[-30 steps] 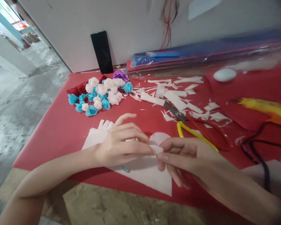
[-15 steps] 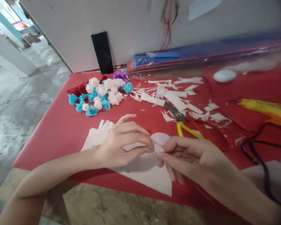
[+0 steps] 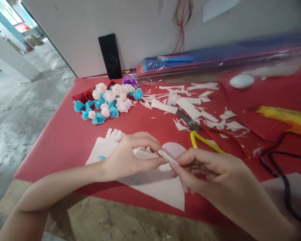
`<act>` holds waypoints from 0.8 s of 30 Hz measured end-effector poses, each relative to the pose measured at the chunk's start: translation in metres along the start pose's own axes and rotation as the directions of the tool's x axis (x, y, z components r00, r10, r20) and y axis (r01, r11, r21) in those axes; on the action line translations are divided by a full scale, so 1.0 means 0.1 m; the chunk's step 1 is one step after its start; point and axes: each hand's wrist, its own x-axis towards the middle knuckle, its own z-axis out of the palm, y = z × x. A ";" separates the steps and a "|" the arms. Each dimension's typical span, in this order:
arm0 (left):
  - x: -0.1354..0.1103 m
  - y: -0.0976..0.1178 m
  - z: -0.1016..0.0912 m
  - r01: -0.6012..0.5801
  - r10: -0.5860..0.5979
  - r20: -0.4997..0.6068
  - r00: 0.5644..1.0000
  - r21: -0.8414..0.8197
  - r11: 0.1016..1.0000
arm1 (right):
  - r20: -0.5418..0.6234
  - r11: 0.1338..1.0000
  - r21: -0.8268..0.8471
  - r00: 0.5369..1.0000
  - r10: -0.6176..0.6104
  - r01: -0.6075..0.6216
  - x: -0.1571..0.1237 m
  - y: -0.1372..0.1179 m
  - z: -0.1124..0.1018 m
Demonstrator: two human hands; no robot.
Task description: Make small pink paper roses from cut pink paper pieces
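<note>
My left hand [image 3: 130,155] and my right hand [image 3: 210,170] meet at the table's near edge and both pinch a narrow strip of pale pink paper [image 3: 167,156] between their fingertips. Under them lies a larger pale pink sheet [image 3: 163,192] with a fringed edge at its far left. A round pink paper piece [image 3: 175,148] shows just beyond the fingers. Both hands are closed on the strip.
A heap of small paper roses [image 3: 107,100] in white, blue, red and purple lies far left on the red table [image 3: 62,140]. Paper scraps [image 3: 190,103], yellow-handled scissors [image 3: 203,135], a yellow glue gun [image 3: 286,115] with black cord, a white oval thing [image 3: 241,81] and wrapped paper rolls [image 3: 215,57] lie beyond.
The left index finger has curled down from its raised pose. Both hands have shifted slightly, and the strip now stands out between the fingertips.
</note>
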 end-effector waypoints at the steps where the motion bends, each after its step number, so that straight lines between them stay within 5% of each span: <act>1: 0.00 0.01 0.00 0.013 -0.013 0.014 1.000 -0.016 1.000 | -0.002 1.000 -0.004 1.000 -0.005 0.005 0.00 0.00 0.00; 11: -0.01 0.07 0.03 0.156 -0.159 -0.005 0.987 -0.162 0.974 | 0.118 0.999 0.043 0.993 -0.005 0.000 0.02 0.05 -0.05; 17: -0.02 0.05 0.02 0.095 -0.096 0.005 0.995 -0.188 0.978 | 0.186 0.982 0.158 0.980 0.076 -0.106 0.04 0.07 -0.01; 24: -0.03 0.04 0.03 0.104 -0.103 0.015 0.995 -0.206 0.973 | 0.074 0.967 -0.072 0.968 -0.241 0.246 0.02 0.13 0.00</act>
